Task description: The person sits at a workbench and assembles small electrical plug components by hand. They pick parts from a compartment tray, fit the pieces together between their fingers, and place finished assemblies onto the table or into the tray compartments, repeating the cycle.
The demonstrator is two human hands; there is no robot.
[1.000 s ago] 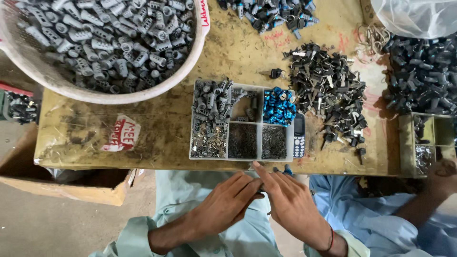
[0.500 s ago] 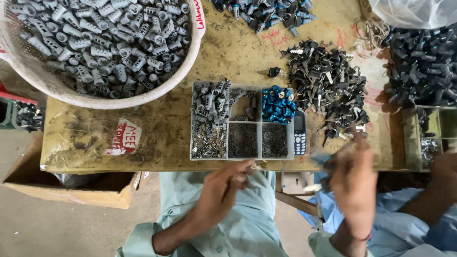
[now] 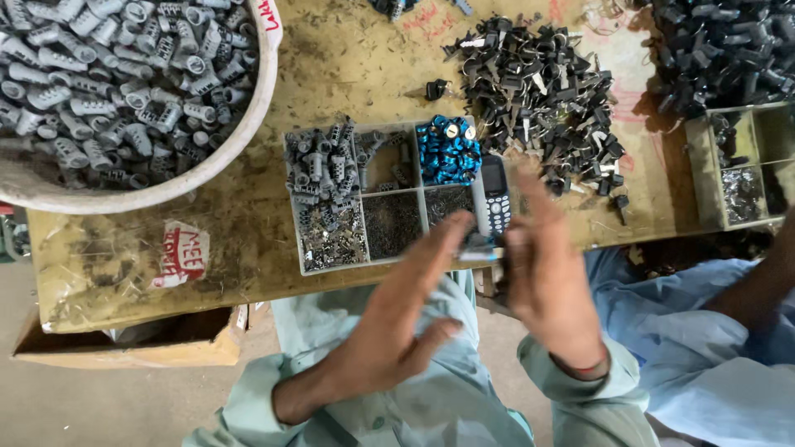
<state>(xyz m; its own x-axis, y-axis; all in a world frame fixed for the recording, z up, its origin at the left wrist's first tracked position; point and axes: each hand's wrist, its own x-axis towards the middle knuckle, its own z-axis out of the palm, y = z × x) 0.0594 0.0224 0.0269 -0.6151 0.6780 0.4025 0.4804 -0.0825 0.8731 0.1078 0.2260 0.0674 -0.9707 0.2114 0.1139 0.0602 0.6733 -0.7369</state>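
Both hands, left hand (image 3: 397, 331) and right hand (image 3: 551, 285), pinch a small part (image 3: 479, 247) with loosely spread fingers; blur hides the grip, and the part could drop off the counter (image 3: 373, 74) edge.

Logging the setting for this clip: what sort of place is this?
Probably a small workshop bench for hand assembly of small parts. A worn wooden table bears a big bowl of grey plastic pieces, a divided tray of sorted small parts and a heap of dark pieces. Both hands meet at its edge.
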